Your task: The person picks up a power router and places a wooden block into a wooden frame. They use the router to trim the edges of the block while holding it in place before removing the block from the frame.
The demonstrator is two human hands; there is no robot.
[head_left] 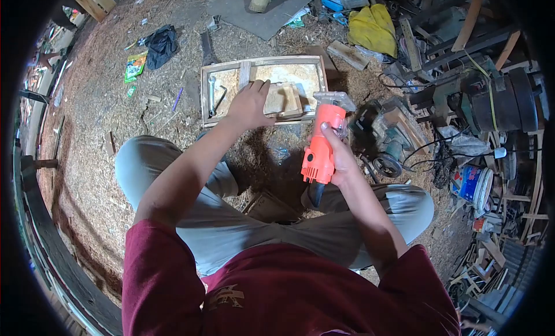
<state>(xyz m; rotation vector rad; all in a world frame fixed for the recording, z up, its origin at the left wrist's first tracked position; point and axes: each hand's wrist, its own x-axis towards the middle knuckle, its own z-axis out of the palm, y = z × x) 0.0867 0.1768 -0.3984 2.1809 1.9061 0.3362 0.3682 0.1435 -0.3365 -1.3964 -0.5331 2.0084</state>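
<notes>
My right hand (338,157) is wrapped around the orange body of a trim router (322,145). Its clear base points away from me, and its black cord end hangs toward my lap. My left hand (250,108) spans the left end of a small wooden piece (286,100), thumb on the near side and fingers on the far side. That piece lies in a shallow wooden tray (277,61) on the ground in front of me. At the tray's left side are a wrench (212,96) and a hex key (221,97).
Sawdust covers the ground. A black plastic bag (161,46) and a green packet (134,65) lie at left. To the right are a yellow cloth (372,30), machinery (503,102), a black cable (425,158), a white bucket (478,188) and wood scraps.
</notes>
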